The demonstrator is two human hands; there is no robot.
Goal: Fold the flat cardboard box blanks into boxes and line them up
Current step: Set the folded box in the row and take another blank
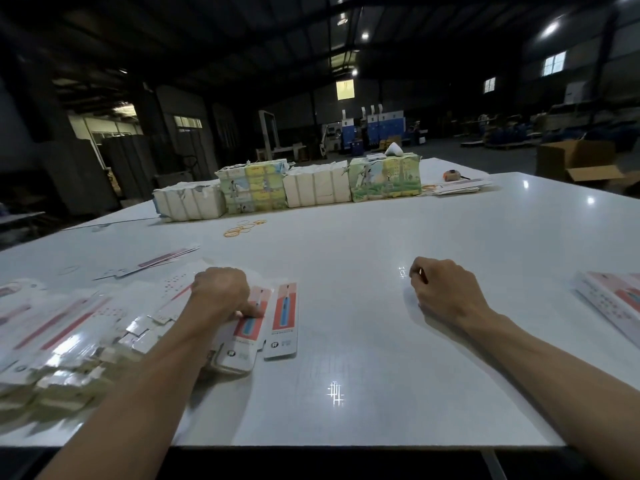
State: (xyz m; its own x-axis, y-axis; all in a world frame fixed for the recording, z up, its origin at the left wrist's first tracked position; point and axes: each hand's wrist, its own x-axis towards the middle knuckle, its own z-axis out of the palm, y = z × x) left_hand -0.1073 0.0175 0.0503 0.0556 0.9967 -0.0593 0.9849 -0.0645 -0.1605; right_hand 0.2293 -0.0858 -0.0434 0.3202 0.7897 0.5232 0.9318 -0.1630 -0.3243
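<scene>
Seen from the head camera, our left hand (221,292) curls down onto the stack of flat white cardboard blanks with pink-red printed panels (244,344). Its thumb and fingertips pinch the top sheet, probably to peel one off for folding. A single flat blank (284,322) lies just right of that hand, set apart as if ready. A loose pile of glossy blanks (69,327) spreads left of the forearm. Our right hand (445,294) rests on the glossy white bench (363,244), loosely curled and empty (waiting, we judge, to receive the sheet). Further right of it sit printed white cartons (613,299); whether they are folded, we cannot tell. Beyond both hands lie yellow rubber bands (244,227).
</scene>
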